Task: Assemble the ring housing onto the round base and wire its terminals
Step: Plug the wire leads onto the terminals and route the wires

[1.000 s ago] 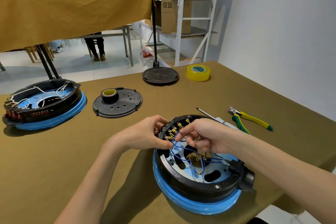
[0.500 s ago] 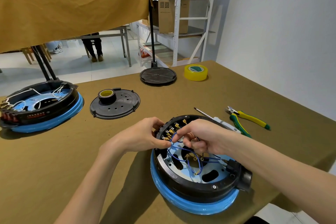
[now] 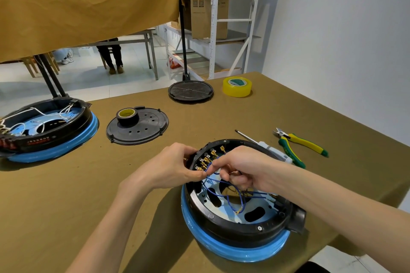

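the ring housing (image 3: 233,224) sits on the blue base (image 3: 233,250), near right on the counter (image 3: 66,195). left hand (image 3: 170,168) grips its far-left rim; right hand (image 3: 241,168) pinches a blue wire (image 3: 213,180), the brass terminals (image 3: 207,159) just left of those fingers.

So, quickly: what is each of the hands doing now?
Left hand: grips the ring housing rim.
Right hand: pinches a blue wire by the terminals.

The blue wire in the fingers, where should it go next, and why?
Probably onto one of the brass terminals. The right hand pinches a blue wire just beside that row, while the left hand grips the ring housing to steady it. Which tab is free is too small to tell.
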{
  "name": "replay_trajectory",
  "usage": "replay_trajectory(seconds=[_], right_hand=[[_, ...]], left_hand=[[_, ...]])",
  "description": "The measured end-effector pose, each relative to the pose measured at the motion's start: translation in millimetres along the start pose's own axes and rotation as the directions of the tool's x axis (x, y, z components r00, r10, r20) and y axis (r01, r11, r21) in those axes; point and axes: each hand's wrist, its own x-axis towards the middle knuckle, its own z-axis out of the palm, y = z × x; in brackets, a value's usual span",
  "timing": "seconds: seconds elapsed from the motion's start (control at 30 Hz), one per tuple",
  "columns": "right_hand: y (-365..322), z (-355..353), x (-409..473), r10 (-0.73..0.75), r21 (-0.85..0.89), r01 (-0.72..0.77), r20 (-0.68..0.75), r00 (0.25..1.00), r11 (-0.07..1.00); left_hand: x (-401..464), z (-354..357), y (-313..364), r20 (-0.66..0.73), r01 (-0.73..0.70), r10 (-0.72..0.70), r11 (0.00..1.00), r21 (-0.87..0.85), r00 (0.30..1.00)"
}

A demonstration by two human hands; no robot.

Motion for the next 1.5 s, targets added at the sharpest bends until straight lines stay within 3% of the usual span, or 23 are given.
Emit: replay_trajectory(seconds=[0.33, 0.57, 0.77, 1.03, 1.13, 1.3, 1.5], right_hand=[[-4.1, 0.5, -7.2, 0.001, -0.075, 0.001, 0.022, 1.0, 0.997], [-8.8, 2.7, -8.8, -0.031, -0.027, 0.031, 0.004, 1.0, 0.999], [-6.8, 2.2, -6.1, -0.06, -0.004, 0.06, -0.039, 0.997, 0.998], [-4.5, 6.2, 2.6, -0.184, -0.139, 0.171, -0.087, 0.979, 0.975], [-5.9, 5.5, 5.8, -0.158, -0.118, 0.148, -0.076, 0.985, 0.982], [-3.4, 4.9, 5.8, -0.083, -0.072, 0.079, -0.058, 0.995, 0.994], [-5.2, 7.4, 6.5, -0.091, -0.074, 0.086, -0.064, 0.994, 0.994]], left_hand=[[-5.5, 1.6, -0.3, -0.002, -0.023, 0.023, 0.995, -0.098, 1.0], [-7.6, 9.5, 10.1, -0.095, 0.021, -0.023, 1.0, -0.02, 0.995], [-5.8, 8.3, 8.6, -0.024, 0.023, -0.023, 1.0, 0.008, 0.999], [-5.2, 6.1, 3.0, -0.032, -0.007, 0.007, 1.0, 0.012, 0.999], [-4.3, 3.3, 0.0, -0.017, -0.007, 0.007, 0.999, -0.036, 1.0], [-2.4, 1.5, -2.4, -0.152, 0.079, -0.06, 0.99, 0.12, 0.987], [-3.6, 1.5, 7.1, -0.131, 0.118, -0.099, 0.982, 0.147, 0.986]])
